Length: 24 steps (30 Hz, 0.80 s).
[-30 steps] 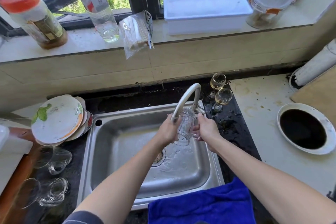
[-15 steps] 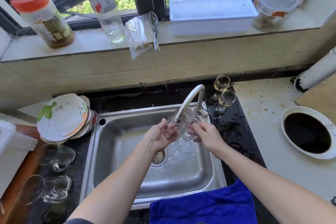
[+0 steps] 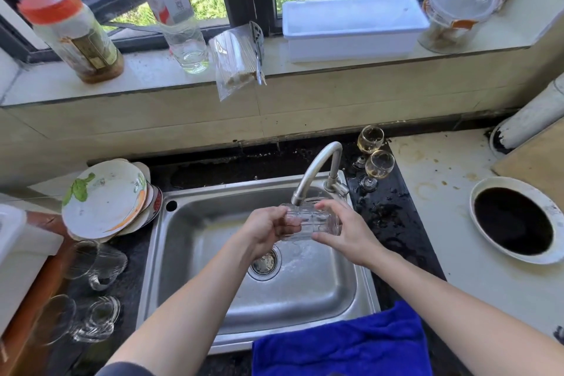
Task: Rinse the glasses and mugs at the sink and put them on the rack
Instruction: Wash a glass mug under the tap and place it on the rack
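Glass (image 3: pixel 311 223) has tipped onto its side under the tap (image 3: pixel 317 168), above the sink (image 3: pixel 305 293), the grip of left hand (image 3: pixel 268 232) and right hand (image 3: pixel 345 235) clamped round it; rinsing looks nearly done.

1. An orange-capped jar (image 3: pixel 73 36) is standing at the left end of the windowsill (image 3: pixel 320 69).
2. A clear plastic bottle (image 3: pixel 174 9), nearly empty, is standing to its right.
3. A plastic bag (image 3: pixel 236 61) of thin sticks is hanging over the sill's edge.
4. A white tub (image 3: pixel 351 30) and a lidded jar (image 3: pixel 457 12) are sitting farther right.
5. A stack of plates (image 3: pixel 103 201) is lying tilted on the dark counter at left.
6. A blue cloth (image 3: pixel 338 345) is lying crumpled at the near edge.
7. A white-rimmed dish (image 3: pixel 532 259), dark inside, is resting at right, near a white pipe (image 3: pixel 531 119) and a wooden board (image 3: pixel 537 159).
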Motion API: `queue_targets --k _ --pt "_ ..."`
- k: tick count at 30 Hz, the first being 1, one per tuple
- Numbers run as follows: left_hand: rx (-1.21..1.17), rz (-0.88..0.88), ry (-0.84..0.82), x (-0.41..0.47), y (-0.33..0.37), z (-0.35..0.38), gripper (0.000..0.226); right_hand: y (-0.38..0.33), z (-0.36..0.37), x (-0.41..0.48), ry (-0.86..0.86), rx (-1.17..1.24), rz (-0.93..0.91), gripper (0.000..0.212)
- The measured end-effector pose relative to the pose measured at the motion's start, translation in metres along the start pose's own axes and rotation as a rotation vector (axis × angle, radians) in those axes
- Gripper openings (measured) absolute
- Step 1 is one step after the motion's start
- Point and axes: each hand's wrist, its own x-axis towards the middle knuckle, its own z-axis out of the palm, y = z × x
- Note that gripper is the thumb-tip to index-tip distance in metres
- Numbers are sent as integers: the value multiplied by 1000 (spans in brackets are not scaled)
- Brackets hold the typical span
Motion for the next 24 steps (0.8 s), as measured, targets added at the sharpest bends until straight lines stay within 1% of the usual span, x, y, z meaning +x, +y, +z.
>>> queue_targets --k 2,5,6,7,8,9,10,11,12,13,14,15,16,17,18,19,20,21,22,23,24 --pt "-26 30 1 -1 0 5 20 -2 6 3 64 183 103 53" --pt "-51 77 -9 -4 -5 12 19 -14 10 16 206 491 417 55" --pt "-63 81 -21 -5 -7 14 19 -19 10 19 224 539 510 53" --pt "-73 78 -37 -6 -9 14 20 -23 10 21 229 516 554 52" --pt "-86 67 -51 -6 -10 14 20 -25 11 22 227 422 557 53" --pt "-104 52 -57 -6 -10 13 19 -24 13 22 226 269 512 56" --pt "-128 42 -55 -7 -9 12 19 -20 16 22 234 83 425 59" --pt "-149 37 -47 -7 -6 11 20 -17 18 23 241 -47 319 58" --pt "-162 34 -38 -8 -4 10 21 -14 19 25 258 -89 267 52" --pt "-168 31 -30 -8 -3 10 21 -14 17 27 287 -41 265 42" --pt "-173 25 -18 -8 -3 10 22 -17 16 29 321 22 297 37" --pt "-177 17 -11 -8 -3 11 22 -17 17 32 357 54 304 38" --pt "-183 12 -6 -7 -5 11 22 -18 18 33 369 -4 283 37" --pt "-189 14 -3 -7 -5 10 22 -18 21 32 356 -85 226 31" --pt "-183 29 0 -8 -5 9 22 -18 25 31 321 -159 167 32" --pt "-165 57 3 -8 -4 6 21 -17 27 31 282 -170 129 41" --pt "-135 94 -2 -8 -4 4 19 -16 27 31 237 -89 161 48" --pt "-95 134 -12 -9 -4 1 16 -18 23 33 206 85 271 50" --pt "-52 172 -19 -10 -3 -1 13 -20 19 35 184 288 432 49" --pt "-15 199 -26 -12 -3 -3 11 -18 16 39 165 418 565 49" --pt "15 207 -29 -12 -4 -3 10 -20 14 41 156 435 607 49"
